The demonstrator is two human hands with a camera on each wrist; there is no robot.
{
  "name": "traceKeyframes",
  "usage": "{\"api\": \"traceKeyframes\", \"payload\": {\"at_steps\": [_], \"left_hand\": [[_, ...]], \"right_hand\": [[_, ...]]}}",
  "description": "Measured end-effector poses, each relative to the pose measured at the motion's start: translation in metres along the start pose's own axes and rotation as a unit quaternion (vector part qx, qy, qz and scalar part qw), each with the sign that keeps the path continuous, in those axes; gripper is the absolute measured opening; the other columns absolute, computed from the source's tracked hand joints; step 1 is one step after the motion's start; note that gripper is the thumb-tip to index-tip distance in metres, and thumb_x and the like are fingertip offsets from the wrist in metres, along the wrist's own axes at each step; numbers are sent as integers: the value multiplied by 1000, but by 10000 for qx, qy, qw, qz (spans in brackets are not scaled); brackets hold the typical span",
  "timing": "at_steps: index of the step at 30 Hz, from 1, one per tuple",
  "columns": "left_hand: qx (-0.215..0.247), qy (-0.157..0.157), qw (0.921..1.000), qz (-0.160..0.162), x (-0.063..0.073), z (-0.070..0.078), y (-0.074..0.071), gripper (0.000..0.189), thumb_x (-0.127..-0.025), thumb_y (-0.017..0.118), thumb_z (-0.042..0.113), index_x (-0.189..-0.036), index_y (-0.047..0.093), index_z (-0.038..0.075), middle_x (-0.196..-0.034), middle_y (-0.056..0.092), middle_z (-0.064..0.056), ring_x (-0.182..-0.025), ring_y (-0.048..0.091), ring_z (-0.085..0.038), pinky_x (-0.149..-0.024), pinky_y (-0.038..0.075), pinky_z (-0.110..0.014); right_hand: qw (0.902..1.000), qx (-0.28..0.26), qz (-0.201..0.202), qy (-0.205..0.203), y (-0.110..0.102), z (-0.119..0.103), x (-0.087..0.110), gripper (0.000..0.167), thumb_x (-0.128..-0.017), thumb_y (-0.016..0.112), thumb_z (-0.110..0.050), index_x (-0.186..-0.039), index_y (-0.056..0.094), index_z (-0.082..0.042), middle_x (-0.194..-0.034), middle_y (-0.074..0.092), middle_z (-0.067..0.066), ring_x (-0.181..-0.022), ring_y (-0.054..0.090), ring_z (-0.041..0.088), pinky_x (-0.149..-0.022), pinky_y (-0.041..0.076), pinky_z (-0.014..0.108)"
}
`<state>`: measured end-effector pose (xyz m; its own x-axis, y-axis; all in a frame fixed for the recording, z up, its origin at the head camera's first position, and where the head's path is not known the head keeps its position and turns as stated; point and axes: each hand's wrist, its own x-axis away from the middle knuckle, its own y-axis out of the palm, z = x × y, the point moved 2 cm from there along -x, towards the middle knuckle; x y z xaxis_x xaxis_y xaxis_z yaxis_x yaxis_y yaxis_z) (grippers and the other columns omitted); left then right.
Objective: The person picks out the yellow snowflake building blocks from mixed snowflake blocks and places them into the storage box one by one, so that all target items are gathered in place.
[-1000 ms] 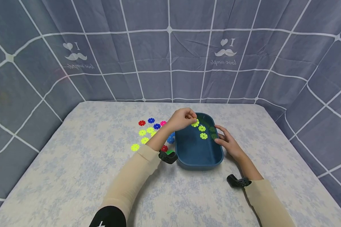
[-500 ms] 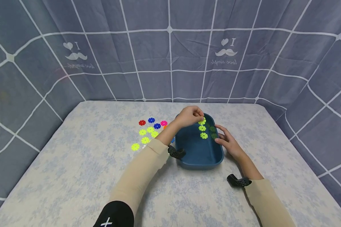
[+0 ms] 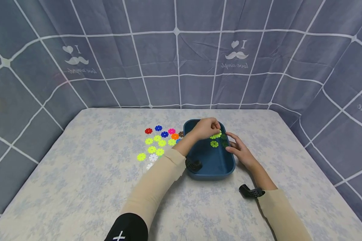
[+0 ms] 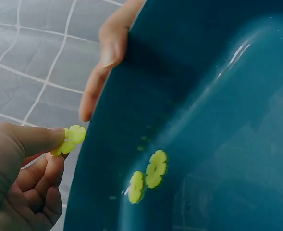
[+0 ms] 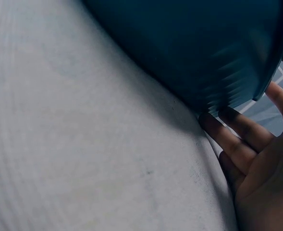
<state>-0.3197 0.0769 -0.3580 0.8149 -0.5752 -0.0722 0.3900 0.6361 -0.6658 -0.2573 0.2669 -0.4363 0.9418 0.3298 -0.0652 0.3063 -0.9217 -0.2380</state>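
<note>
My left hand (image 3: 207,128) is over the far part of a dark blue plastic bin (image 3: 211,175). Between thumb and index finger it pinches a yellow notched, flower-shaped disc (image 4: 70,140), near the bin's rim in the left wrist view. Two more yellow discs (image 4: 156,169) lie inside the bin, beside its wall. My right hand (image 3: 240,152) touches the bin's right side; in the right wrist view its fingers (image 5: 232,147) reach to the outer wall, fairly straight. Left of the bin, several loose yellow discs (image 3: 152,149) lie on the table.
Among the loose pieces are red (image 3: 148,131), blue (image 3: 158,128), pink (image 3: 171,131), orange (image 3: 175,136) and white discs (image 3: 153,157). My left forearm (image 3: 157,182) covers part of that group. A grey-blue curtain (image 3: 157,57) with white lines surrounds the patterned table (image 3: 78,187).
My left hand has moved right across the bin, with the yellow disc, towards the right rim. The right hand stays at the bin's side. The head view has shifted slightly.
</note>
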Motion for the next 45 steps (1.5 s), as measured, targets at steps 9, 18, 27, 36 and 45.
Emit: {"api": "traceKeyframes", "payload": {"at_steps": [9,18,27,36,45], "left_hand": [[-126,-18,9997,-189,-4,-5,16,11,-95,66,14,-101,65,6,-87,62,-2,-74,58,-12,-67,46,-23],[251,-250,9987,-356,-1,-15,21,14,-94,66,13,-102,66,2,-92,64,-6,-81,61,-16,-72,49,-26],[418,-496,9941,-866,-2,-31,27,11,-91,69,12,-98,67,2,-86,64,-4,-72,57,-14,-66,46,-25],[-122,-537,9903,-1278,0,-33,32,10,-91,69,13,-96,67,4,-83,62,-1,-69,54,-13,-65,44,-24],[-449,-639,9880,-1333,2,-30,35,12,-91,71,15,-96,68,5,-84,61,0,-70,54,-12,-65,44,-24]], "right_hand": [[10000,-5,36,28,2,0,-1,63,-102,48,-11,-155,15,-9,-150,28,32,-138,30,46,-106,26,63],[10000,35,-7,-30,2,1,-3,64,-102,48,-12,-156,15,-10,-151,28,32,-138,29,45,-107,25,63],[10000,40,6,-68,2,1,-2,63,-101,48,-11,-155,16,-10,-151,27,31,-139,29,45,-106,25,63],[9999,64,6,-92,1,1,-1,62,-102,47,-9,-155,16,-11,-151,28,31,-139,29,44,-105,27,63],[9998,148,5,-129,0,2,1,61,-102,45,-7,-155,16,-9,-150,30,32,-137,32,44,-101,35,56]]}}
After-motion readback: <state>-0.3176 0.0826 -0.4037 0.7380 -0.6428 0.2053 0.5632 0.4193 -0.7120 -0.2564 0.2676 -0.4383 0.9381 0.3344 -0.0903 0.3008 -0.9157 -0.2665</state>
